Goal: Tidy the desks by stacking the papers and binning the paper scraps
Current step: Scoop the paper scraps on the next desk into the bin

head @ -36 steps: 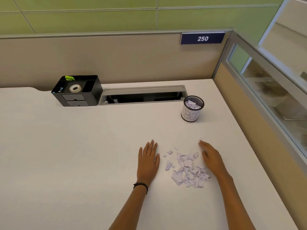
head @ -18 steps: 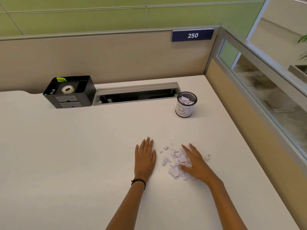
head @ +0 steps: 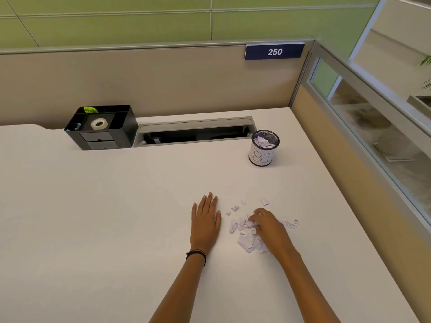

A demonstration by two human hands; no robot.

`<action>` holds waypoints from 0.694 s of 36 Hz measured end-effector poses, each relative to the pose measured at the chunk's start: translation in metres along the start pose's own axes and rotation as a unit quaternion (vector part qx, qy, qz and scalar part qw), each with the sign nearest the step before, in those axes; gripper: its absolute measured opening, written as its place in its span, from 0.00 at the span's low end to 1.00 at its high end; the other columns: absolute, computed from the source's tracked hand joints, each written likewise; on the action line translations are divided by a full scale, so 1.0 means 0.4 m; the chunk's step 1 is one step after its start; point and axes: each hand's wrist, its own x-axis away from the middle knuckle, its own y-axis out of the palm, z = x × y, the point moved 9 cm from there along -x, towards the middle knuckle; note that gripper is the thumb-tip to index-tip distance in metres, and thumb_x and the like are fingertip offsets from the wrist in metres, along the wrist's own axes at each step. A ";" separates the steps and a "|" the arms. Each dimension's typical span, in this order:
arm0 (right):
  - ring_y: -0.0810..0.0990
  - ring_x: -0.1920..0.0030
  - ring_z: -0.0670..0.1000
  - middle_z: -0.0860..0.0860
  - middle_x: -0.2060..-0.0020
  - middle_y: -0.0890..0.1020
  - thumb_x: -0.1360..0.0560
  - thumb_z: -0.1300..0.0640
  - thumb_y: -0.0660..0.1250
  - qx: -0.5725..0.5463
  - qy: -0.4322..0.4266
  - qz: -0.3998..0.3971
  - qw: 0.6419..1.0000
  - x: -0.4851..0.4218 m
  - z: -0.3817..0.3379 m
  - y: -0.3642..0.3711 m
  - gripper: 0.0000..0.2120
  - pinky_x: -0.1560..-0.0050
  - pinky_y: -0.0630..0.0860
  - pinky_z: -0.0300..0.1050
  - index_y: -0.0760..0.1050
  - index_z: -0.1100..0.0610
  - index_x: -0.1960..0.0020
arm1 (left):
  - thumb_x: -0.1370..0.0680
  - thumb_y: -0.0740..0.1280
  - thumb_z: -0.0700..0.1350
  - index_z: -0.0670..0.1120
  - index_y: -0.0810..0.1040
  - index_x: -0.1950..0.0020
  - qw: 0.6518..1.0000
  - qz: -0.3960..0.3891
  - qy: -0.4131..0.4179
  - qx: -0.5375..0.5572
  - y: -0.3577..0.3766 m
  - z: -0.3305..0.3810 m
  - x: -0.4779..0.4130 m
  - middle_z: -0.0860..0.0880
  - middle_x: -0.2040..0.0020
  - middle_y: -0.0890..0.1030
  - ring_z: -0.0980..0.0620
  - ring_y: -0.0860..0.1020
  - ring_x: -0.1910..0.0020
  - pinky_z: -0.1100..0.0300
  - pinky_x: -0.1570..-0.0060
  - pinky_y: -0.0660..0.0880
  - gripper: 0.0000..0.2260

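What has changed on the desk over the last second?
The right hand slid left from beside the paper scraps onto them and closed its grip round a bunch, drawing the pile tighter. The left hand stayed flat on the desk; the bin stayed put.

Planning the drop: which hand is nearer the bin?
Right. The right hand grips paper scraps directly in front of the bin; the left hand rests flat on the desk, farther left.

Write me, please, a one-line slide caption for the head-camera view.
Right hand grips paper scraps on the white desk, left hand flat beside them; a small bin behind holds more scraps.
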 end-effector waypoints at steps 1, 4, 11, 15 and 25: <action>0.73 0.44 0.48 0.48 0.46 0.73 0.24 0.63 0.58 0.012 -0.003 0.007 1.000 -0.003 0.002 -0.005 0.12 0.55 0.65 0.33 0.77 0.55 0.44 | 0.22 0.39 0.54 0.50 0.56 0.24 1.000 0.000 0.000 0.000 0.000 0.000 0.000 0.53 0.23 0.55 0.54 0.52 0.24 0.55 0.27 0.40 0.28; 0.76 0.49 0.45 0.50 0.47 0.77 0.25 0.66 0.61 0.043 -0.018 0.012 0.999 -0.017 0.004 -0.017 0.11 0.56 0.68 0.31 0.78 0.59 0.45 | 0.22 0.39 0.54 0.50 0.56 0.24 1.000 0.001 0.000 0.001 0.000 0.000 0.000 0.53 0.23 0.55 0.54 0.52 0.24 0.56 0.27 0.40 0.27; 0.79 0.58 0.49 0.55 0.57 0.83 0.27 0.66 0.65 -0.035 0.022 0.049 0.998 -0.071 0.007 -0.089 0.07 0.60 0.68 0.30 0.81 0.64 0.53 | 0.22 0.40 0.54 0.49 0.58 0.24 1.000 0.006 0.001 0.004 -0.001 0.001 -0.002 0.52 0.23 0.56 0.53 0.53 0.24 0.57 0.28 0.38 0.27; 0.75 0.68 0.40 0.52 0.66 0.81 0.29 0.70 0.64 -0.098 0.005 0.095 0.991 -0.085 -0.024 -0.167 0.08 0.67 0.70 0.26 0.82 0.65 0.60 | 0.21 0.42 0.53 0.49 0.58 0.25 1.000 0.010 0.002 0.006 0.000 0.000 -0.002 0.52 0.24 0.56 0.53 0.54 0.25 0.57 0.27 0.39 0.26; 0.66 0.78 0.43 0.39 0.79 0.77 0.30 0.61 0.72 -0.147 -0.025 0.198 0.969 -0.210 -0.036 -0.346 0.01 0.76 0.59 0.31 0.82 0.58 0.61 | 0.20 0.48 0.50 0.48 0.63 0.26 1.000 0.028 0.005 -0.001 0.003 -0.002 -0.003 0.51 0.25 0.62 0.51 0.60 0.27 0.54 0.28 0.46 0.22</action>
